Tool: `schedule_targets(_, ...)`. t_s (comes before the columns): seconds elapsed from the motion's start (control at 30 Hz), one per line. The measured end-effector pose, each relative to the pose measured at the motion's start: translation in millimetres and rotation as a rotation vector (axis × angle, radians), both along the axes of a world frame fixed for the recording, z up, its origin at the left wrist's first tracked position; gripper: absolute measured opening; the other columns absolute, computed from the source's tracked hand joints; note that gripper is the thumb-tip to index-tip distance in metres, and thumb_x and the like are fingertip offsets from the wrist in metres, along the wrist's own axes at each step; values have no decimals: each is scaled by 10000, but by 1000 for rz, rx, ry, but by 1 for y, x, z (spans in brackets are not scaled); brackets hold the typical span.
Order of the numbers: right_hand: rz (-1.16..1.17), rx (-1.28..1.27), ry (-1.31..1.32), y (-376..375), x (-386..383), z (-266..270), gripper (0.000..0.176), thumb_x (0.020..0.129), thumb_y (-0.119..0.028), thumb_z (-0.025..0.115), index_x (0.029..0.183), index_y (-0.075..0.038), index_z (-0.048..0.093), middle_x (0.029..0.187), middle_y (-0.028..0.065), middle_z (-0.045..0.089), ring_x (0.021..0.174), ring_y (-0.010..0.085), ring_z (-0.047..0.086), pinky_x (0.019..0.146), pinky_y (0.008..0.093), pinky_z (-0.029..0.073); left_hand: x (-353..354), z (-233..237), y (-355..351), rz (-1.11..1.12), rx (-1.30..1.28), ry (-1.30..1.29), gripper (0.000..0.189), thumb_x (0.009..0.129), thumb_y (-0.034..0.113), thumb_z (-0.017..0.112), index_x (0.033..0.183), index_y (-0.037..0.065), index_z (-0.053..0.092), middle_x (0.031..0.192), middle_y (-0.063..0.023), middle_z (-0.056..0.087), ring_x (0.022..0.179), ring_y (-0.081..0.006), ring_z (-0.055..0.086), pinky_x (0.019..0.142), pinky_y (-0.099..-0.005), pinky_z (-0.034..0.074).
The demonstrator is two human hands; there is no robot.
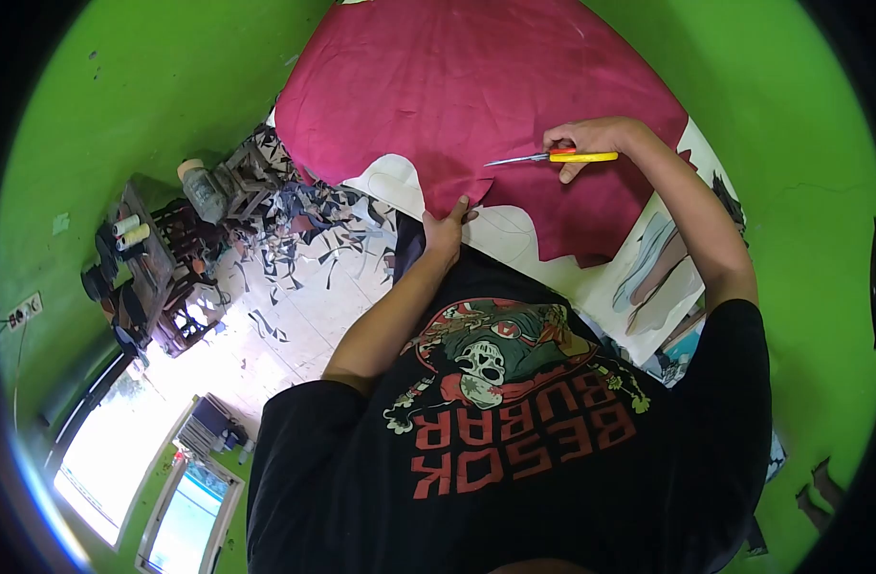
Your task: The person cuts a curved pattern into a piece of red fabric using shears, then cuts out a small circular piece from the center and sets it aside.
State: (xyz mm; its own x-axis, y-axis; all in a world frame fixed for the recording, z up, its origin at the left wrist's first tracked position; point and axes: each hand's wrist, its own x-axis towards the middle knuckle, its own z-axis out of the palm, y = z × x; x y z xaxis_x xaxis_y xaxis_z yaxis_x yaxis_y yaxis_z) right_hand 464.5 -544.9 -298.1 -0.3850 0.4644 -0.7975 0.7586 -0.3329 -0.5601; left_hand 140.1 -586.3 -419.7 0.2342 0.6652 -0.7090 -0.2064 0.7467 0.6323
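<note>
A large sheet of dark pink material (409, 86), perhaps leather or vinyl, spreads in front of me, its near edge cut in curves. White material (508, 230) shows beneath that edge, with faint curved outlines on it. My right hand (577, 148) is closed around scissors (583, 156) with yellow and red handles; their blades point left, over the pink sheet. Lower and to the left, my left hand (448, 230) grips the near edge of the pink sheet, thumb on top, beside a cut. Its fingers are partly hidden below the material.
Many dark scraps (309, 215) litter the tiled floor at the left. A wooden bench (146, 249) with thread spools (132, 236) stands by the green wall (170, 86). Pale and brown cut pieces (653, 268) lie to the right, near my right arm.
</note>
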Motion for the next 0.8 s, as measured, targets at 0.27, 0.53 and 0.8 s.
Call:
schedule_targets(0.27, 97, 32, -76, 29, -18, 1, 761, 717, -640, 783, 1197, -91, 567, 1138, 84, 607, 1077, 269, 570, 907, 401, 452, -10, -3, 2, -43, 52, -56, 356, 902, 78, 712, 1161, -62, 512, 979, -162, 688, 803, -250, 718, 715, -329, 602)
schedule_targets(0.53, -341, 266, 123, -7, -15, -30, 643, 807, -478, 798, 1225, -75, 524, 1016, 39, 569, 957, 164, 539, 836, 303, 447, -30, -4, -11, -218, 141, -109, 339, 927, 50, 667, 1202, -64, 503, 965, -160, 701, 816, -260, 722, 759, -339, 610)
schedule_targets(0.8, -502, 149, 330, -52, -23, -52, 606, 823, -374, 814, 1236, -54, 508, 905, -14, 525, 856, 110, 493, 771, 268, 413, -38, -11, -7, -150, -187, -117, 335, 924, 60, 663, 1217, -4, 512, 1195, -160, 608, 1003, -242, 673, 818, -416, 626)
